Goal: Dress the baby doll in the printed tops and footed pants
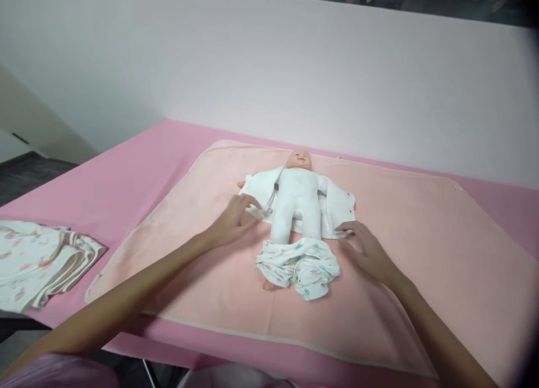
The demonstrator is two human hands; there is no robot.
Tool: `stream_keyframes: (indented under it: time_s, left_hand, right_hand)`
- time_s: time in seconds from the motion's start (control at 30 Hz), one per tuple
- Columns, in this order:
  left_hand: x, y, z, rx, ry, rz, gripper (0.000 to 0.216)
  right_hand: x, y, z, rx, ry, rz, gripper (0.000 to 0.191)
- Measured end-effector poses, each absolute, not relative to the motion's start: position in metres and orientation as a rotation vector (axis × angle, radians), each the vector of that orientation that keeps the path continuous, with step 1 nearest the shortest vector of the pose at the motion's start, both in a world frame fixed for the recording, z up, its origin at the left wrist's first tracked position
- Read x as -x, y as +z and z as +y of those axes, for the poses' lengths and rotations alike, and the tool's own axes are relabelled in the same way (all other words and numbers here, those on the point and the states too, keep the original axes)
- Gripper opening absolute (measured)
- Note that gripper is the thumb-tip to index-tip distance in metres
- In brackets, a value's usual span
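A baby doll (296,200) lies on its back on a peach blanket (421,247), head toward the wall. An open white jacket (337,205) is spread under its body. Printed trousers (301,267) are bunched down around its lower legs. My left hand (233,219) reaches to the jacket's left flap, fingers stretched out and touching the cloth by the doll's side. My right hand (366,247) rests flat on the blanket, its fingertips on the jacket's lower right edge. Neither hand grips anything.
The blanket lies on a pink-covered table (126,174) against a white wall. A folded printed cloth (37,261) sits at the table's left edge. The table's near edge runs just below my forearms.
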State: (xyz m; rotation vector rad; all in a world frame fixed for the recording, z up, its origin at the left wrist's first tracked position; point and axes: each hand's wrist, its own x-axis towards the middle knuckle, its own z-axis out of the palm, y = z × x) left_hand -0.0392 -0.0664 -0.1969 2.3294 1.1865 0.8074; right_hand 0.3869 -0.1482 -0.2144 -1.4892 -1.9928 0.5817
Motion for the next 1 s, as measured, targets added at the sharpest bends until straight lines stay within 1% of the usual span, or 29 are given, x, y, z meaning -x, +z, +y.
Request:
stream_keyframes:
  time_s: [0.07,0.1,0.17,0.27,0.37,0.43,0.47,0.53,0.63,0.67,0.73,0.8,0.87,0.93,1.0]
  left_hand:
    - [0.014,-0.187,-0.08,-2.362,0.686,0.873,0.034]
    - [0.003,-0.184,-0.085,-2.386,0.624,0.774,0.032]
    - [-0.014,-0.179,-0.091,-2.457,0.524,0.67,0.029]
    - [-0.029,-0.175,-0.091,-2.516,0.405,0.637,0.03]
    - [-0.035,-0.17,-0.086,-2.469,0.3,0.583,0.026]
    - [-0.034,-0.168,-0.083,-2.366,0.26,0.527,0.024]
    - [-0.033,-0.167,-0.082,-2.283,0.251,0.506,0.024]
    - [-0.029,-0.166,-0.08,-2.063,0.277,0.494,0.028]
    - [-0.023,-0.167,-0.078,-1.752,0.399,0.533,0.033]
    - [-0.022,-0.168,-0.077,-1.691,0.446,0.557,0.035]
    - [-0.022,-0.171,-0.076,-1.64,0.517,0.615,0.038]
    - [-0.024,-0.175,-0.074,-1.651,0.584,0.701,0.041]
    - [-0.025,-0.181,-0.072,-1.691,0.657,0.811,0.043]
    - [-0.025,-0.187,-0.069,-1.739,0.731,0.91,0.044]
    - [-0.024,-0.192,-0.066,-1.793,0.791,0.967,0.044]
  right_hand:
    - [-0.361,-0.204,-0.15,1.278,0.797,-2.073,0.03]
    - [-0.351,-0.2,-0.15,1.217,0.847,-2.089,0.029]
    - [-0.334,-0.195,-0.146,1.185,0.842,-2.127,0.032]
    - [-0.317,-0.186,-0.138,1.185,0.75,-2.272,0.041]
    - [-0.304,-0.173,-0.131,1.124,0.73,-2.432,0.035]
    - [-0.301,-0.164,-0.128,1.069,0.822,-2.479,0.03]
    - [-0.3,-0.16,-0.126,1.048,0.916,-2.476,0.029]
    - [-0.3,-0.155,-0.123,1.053,1.215,-2.391,0.03]
    - [-0.299,-0.154,-0.12,1.084,1.743,-2.041,0.041]
    - [-0.299,-0.156,-0.119,1.07,1.865,-1.901,0.043]
    - [-0.297,-0.161,-0.115,1.038,1.97,-1.667,0.046]
    - [-0.296,-0.167,-0.112,1.083,1.943,-1.522,0.05]
    - [-0.297,-0.171,-0.111,1.2,1.8,-1.499,0.057]
    - [-0.299,-0.175,-0.112,1.341,1.515,-1.594,0.057]
    - [-0.301,-0.179,-0.116,1.455,1.152,-1.697,0.049]
